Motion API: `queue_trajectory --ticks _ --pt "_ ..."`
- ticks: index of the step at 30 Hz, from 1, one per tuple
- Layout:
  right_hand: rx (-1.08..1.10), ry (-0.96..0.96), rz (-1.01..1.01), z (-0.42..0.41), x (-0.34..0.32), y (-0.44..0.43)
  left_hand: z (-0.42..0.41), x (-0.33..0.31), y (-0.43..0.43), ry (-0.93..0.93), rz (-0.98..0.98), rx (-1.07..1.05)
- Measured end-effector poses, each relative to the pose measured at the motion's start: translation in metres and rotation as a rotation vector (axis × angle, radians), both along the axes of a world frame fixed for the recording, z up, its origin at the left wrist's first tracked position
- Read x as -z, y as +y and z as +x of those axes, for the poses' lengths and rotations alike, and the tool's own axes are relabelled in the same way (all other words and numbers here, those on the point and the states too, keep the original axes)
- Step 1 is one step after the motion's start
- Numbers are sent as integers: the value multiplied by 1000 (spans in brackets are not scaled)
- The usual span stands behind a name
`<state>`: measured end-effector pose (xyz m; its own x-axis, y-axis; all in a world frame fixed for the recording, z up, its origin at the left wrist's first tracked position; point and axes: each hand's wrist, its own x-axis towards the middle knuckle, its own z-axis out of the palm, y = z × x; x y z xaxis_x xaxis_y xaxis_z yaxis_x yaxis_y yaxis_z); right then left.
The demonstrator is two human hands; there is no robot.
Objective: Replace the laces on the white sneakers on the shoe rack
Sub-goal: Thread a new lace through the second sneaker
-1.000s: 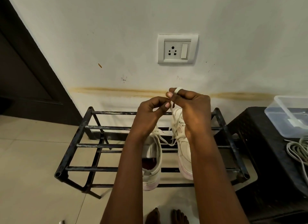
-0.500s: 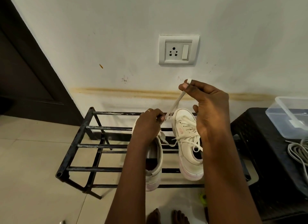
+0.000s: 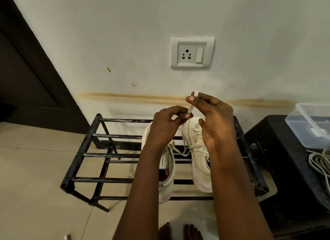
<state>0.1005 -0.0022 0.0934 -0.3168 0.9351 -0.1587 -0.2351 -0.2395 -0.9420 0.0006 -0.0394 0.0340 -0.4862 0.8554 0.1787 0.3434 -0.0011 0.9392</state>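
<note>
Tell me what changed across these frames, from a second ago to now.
The right hand, which had drawn the lace taut up and rightward, came back down toward the left hand, which rose a little; only a short stretch of lace now spans them. Both hands still pinch the lace. The white sneakers and shoe rack stayed put.

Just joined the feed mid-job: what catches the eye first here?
Both hands are raised at centre: the right hand and left hand pinch a white lace between them, above the white sneakers on the black metal shoe rack. A white wall socket sits on the wall behind, over a brownish streak; a clear plastic container rests on a black stool at far right.
</note>
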Motion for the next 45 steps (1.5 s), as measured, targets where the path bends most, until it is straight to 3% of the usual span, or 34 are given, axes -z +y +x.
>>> queue_trajectory --ticks 3,13,23,28,33,35,37,39,45 --pt "18 16 12 4 -6 2 -5 11 2 211 -170 -46" --pt "88 -28 142 19 -19 3 -14 31 0 468 -470 -56" --pt "183 8 251 36 -27 11 -20 38 -2 461 -513 -45" --pt "144 79 338 32 -21 14 -28 23 -10 319 -428 -90" --pt "-8 -163 369 13 5 19 -54 8 -36 320 -594 -223" --pt "-112 -274 349 2 18 17 -57 9 -44 314 -724 -140" --pt "-218 -372 351 -11 32 10 -58 9 -49 127 -779 -15" --pt "-294 -455 409 -24 46 0 -56 9 -51 -23 -800 68" --pt "-493 -771 595 -45 82 -18 -58 17 -52 -61 -724 -23"
